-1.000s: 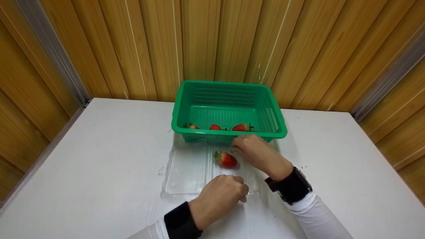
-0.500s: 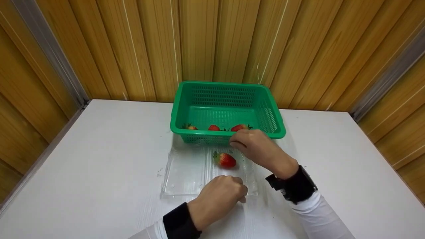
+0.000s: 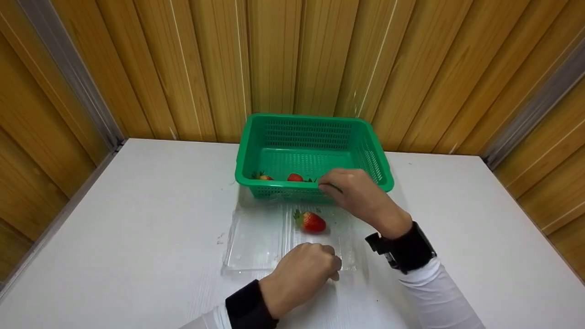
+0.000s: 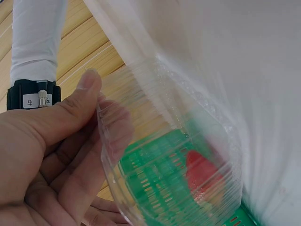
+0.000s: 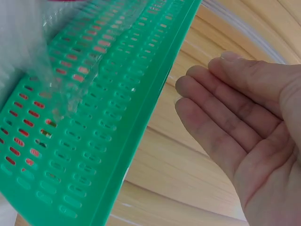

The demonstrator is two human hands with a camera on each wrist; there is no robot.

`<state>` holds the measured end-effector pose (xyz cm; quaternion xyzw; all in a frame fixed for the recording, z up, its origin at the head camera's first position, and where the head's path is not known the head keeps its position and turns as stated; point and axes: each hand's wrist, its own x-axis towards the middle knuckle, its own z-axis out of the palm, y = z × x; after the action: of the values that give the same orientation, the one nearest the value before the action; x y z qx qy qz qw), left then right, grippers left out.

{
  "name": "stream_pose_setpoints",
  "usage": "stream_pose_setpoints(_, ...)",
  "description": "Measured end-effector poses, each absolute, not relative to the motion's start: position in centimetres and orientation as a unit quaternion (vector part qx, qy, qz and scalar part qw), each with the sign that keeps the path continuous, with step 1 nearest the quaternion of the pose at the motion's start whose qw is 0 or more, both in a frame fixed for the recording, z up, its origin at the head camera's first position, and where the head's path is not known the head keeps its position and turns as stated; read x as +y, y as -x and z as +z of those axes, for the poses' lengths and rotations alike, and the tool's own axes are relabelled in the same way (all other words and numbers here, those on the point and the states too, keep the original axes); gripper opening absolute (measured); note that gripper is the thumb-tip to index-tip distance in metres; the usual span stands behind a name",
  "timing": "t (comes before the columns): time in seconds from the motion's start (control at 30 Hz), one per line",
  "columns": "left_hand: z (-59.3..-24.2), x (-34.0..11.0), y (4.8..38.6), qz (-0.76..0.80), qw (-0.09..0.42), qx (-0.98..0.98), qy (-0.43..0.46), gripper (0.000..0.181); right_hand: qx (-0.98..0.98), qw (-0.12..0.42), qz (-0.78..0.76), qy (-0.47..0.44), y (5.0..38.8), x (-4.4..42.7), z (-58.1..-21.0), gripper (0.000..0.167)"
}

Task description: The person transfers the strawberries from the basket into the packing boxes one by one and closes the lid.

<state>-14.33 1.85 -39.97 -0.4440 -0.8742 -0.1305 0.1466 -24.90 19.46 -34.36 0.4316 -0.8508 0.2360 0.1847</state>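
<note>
A clear plastic container (image 3: 256,242) lies on the white table in front of the green basket (image 3: 315,184). One strawberry (image 3: 312,222) rests in its right half, leafy end to the left. My left hand (image 3: 304,269) pinches the container's near edge; the left wrist view shows the thumb and fingers (image 4: 83,92) on either side of the plastic wall. Over the basket's front rim hovers my right hand (image 3: 361,196), and in the right wrist view its fingers (image 5: 207,122) are loosely extended with nothing held. Strawberries (image 3: 295,177) sit inside the basket along its front wall, partly hidden by the rim.
The white table (image 3: 151,219) reaches to a wood-patterned panel wall (image 3: 274,59) behind the basket. Similar panels stand at both sides. Through the basket's slots, more red fruit (image 5: 28,122) shows in the right wrist view.
My right hand has risen and moved away from beside the strawberry to over the basket's front rim, now covering a strawberry there. The left hand stays on the container's edge.
</note>
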Motion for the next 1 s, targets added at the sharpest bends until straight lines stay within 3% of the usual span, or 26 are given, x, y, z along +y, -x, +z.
stream_pose_setpoints(0.73, -39.6, 2.0, 14.5, -0.13, 0.103, -0.881, 0.443, 0.015, -0.902, 0.165, 0.222, -0.332, 27.2, 21.9, -34.4, 0.006)
stream_pose_setpoints(1.0, -39.8, 2.0, 14.5, -0.139, 0.102, -0.881, 0.441, 0.017, -0.923, 0.129, 0.221, -0.289, 28.7, 22.9, -35.2, 0.009)
